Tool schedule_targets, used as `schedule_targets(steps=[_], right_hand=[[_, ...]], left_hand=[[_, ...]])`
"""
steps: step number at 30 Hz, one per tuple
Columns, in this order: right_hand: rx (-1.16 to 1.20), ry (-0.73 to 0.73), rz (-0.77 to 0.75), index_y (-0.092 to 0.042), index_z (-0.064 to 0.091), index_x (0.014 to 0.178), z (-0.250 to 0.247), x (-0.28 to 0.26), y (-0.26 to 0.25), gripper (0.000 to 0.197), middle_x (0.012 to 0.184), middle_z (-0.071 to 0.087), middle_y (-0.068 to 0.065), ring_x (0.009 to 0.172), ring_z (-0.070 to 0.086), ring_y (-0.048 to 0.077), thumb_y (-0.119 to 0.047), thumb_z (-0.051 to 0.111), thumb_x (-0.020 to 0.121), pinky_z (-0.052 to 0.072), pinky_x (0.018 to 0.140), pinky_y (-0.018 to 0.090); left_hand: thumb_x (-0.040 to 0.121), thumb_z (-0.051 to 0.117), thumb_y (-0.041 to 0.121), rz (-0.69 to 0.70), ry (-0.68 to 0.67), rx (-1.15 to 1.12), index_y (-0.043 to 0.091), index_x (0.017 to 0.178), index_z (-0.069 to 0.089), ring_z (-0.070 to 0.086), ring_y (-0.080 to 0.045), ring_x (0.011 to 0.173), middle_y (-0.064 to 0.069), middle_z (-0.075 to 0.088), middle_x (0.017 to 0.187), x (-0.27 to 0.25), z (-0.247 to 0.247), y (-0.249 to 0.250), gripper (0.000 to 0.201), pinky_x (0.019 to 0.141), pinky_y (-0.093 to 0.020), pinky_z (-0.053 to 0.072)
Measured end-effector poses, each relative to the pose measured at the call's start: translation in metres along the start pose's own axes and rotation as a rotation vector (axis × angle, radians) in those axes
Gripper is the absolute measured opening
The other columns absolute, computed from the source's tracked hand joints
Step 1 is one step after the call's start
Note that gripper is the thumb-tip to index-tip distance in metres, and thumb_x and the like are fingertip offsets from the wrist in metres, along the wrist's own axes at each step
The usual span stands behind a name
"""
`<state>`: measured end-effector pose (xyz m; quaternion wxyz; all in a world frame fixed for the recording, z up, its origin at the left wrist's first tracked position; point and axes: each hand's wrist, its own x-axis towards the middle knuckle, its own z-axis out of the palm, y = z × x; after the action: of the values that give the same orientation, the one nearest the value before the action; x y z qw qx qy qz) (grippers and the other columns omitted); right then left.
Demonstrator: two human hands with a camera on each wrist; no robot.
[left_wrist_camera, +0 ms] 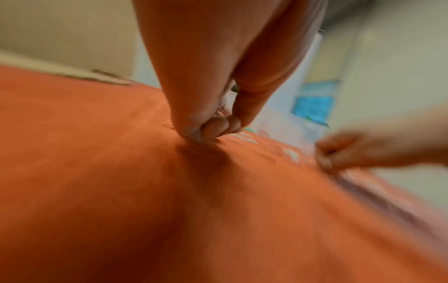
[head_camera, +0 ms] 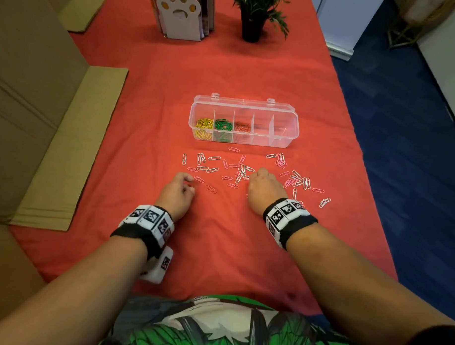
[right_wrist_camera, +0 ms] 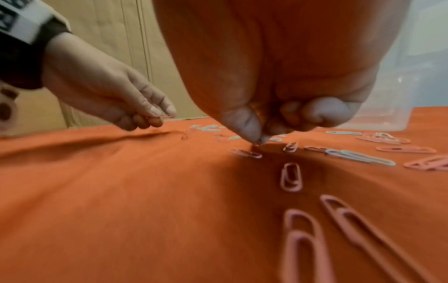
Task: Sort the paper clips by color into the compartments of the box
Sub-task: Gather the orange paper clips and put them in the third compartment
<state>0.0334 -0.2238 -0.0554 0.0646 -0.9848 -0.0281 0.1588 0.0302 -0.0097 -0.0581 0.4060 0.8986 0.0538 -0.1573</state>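
The clear box (head_camera: 245, 112) is sitting lid-open on the orange cloth (head_camera: 223, 237), showing yellow, green and orange clips; its two right compartments are hard to read. Nearer the person than the box, pink and white paper clips (head_camera: 243, 169) are lying scattered. The left hand (head_camera: 177, 193) is pinching a thin clip. The right hand (right_wrist_camera: 278, 76) is pinching something at the cloth, too small to identify.

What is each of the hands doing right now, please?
Left hand: fingers curled, pinching a paper clip.
Right hand: fingers curled, fingertips pinching at a clip on the cloth; hold unclear.
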Motion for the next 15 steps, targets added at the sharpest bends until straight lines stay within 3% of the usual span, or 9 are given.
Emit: schedule_targets(steps=[2,4,7,9,11,12,13,15], right_hand=[[0.231,-0.026,-0.002,-0.002,0.053,0.106,-0.001,0.008,0.001,0.023,0.103,0.052,0.015,0.096,0.053,0.029,-0.007,0.038,0.089,0.046,0.089,0.039],[0.612,-0.091,0.074,-0.013,0.052,0.089,-0.007,0.012,-0.003,0.011,0.088,0.056,0.009,0.081,0.052,0.021,-0.01,0.042,0.09,0.046,0.077,0.033],[1.154,-0.193,0.206,-0.023,0.048,0.078,-0.013,0.009,-0.013,0.024,0.068,0.051,0.0,0.055,0.041,0.013,-0.003,0.042,0.091,0.035,0.045,0.021],[1.421,-0.285,0.231,-0.02,0.051,0.085,-0.017,0.006,-0.019,0.028,0.066,0.045,-0.001,0.052,0.035,0.009,0.002,0.036,0.092,0.03,0.04,0.017],[1.681,-0.366,0.248,-0.014,0.053,0.086,-0.022,0.004,-0.024,0.025,0.068,0.045,0.001,0.055,0.04,0.011,0.001,0.034,0.093,0.037,0.044,0.018],[1.779,-0.404,0.276,-0.012,0.053,0.083,-0.024,0.004,-0.027,0.022,0.069,0.046,0.002,0.057,0.043,0.012,-0.003,0.035,0.092,0.039,0.045,0.02],[1.837,-0.435,0.312,-0.011,0.053,0.079,-0.026,0.005,-0.031,0.021,0.068,0.046,0.003,0.056,0.044,0.013,-0.007,0.037,0.091,0.04,0.045,0.021],[1.753,-0.448,0.369,-0.013,0.051,0.072,-0.025,0.01,-0.04,0.019,0.065,0.043,0.001,0.053,0.039,0.012,-0.012,0.041,0.089,0.037,0.041,0.02]], left_hand=[[0.089,0.044,0.007,-0.189,0.018,-0.32,0.016,0.093,0.057,0.044,-0.01,0.048,0.0,0.046,0.064,0.005,-0.01,0.004,0.016,0.05,-0.022,0.036],[0.087,0.038,0.007,-0.372,0.054,-0.708,0.017,0.074,0.054,0.041,-0.006,0.041,0.0,0.041,0.062,0.006,-0.02,0.009,0.023,0.039,-0.014,0.034],[0.084,0.032,0.007,-0.517,0.065,-1.043,0.015,0.067,0.049,0.042,-0.011,0.05,0.0,0.044,0.06,0.004,-0.035,0.013,0.026,0.04,-0.013,0.041],[0.084,0.032,0.01,-0.547,0.048,-1.09,0.015,0.067,0.05,0.043,-0.009,0.045,0.002,0.048,0.05,0.006,-0.039,0.011,0.025,0.041,-0.013,0.042],[0.088,0.038,0.02,-0.527,0.052,-0.997,0.018,0.065,0.05,0.039,-0.007,0.036,0.006,0.044,0.042,0.011,-0.039,0.007,0.026,0.038,-0.012,0.034],[0.09,0.043,0.025,-0.473,0.075,-0.834,0.019,0.065,0.052,0.04,-0.007,0.036,0.005,0.045,0.044,0.013,-0.038,0.005,0.027,0.039,-0.013,0.031],[0.089,0.049,0.028,-0.395,0.107,-0.587,0.018,0.067,0.056,0.047,-0.011,0.042,0.0,0.052,0.052,0.014,-0.037,0.001,0.025,0.043,-0.018,0.034],[0.084,0.061,0.028,-0.231,0.172,-0.041,0.015,0.082,0.068,0.065,-0.023,0.075,-0.011,0.069,0.08,0.014,-0.036,-0.008,0.014,0.065,-0.028,0.047]])
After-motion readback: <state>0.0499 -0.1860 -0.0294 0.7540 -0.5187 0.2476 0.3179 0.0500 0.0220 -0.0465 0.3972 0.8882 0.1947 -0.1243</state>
